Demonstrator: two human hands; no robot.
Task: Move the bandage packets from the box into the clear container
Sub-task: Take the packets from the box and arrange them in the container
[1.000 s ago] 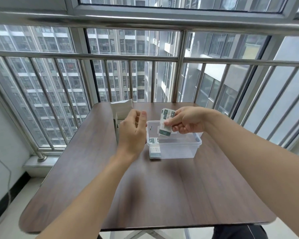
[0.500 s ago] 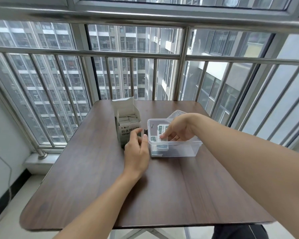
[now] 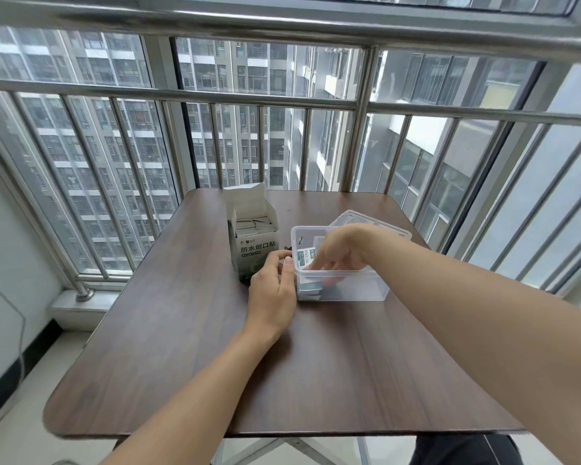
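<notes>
**Hands at the clear container on the dark table**

Standing before a window with steel bars, the table has a dark brown wood-grain top with rounded corners. It looks smooth and matte. Behind the glass there are tall grey apartment buildings. A pale tiled floor shows under the near edge.

The box stands upright near the far edge, a little left of the middle. It is white cardboard with printed characters on its front, its flap is open, and thin white packets stand in a row inside. Just beside it on the right sits the clear container, a rectangular tub of transparent plastic with a thick rim. Its clear lid lies behind it.

The right hand reaches down into the container, its fingers curled on the bandage packets at the left end; more packets lie flat on the bottom. The left hand touches the container's left wall with relaxed fingers and holds nothing.
</notes>
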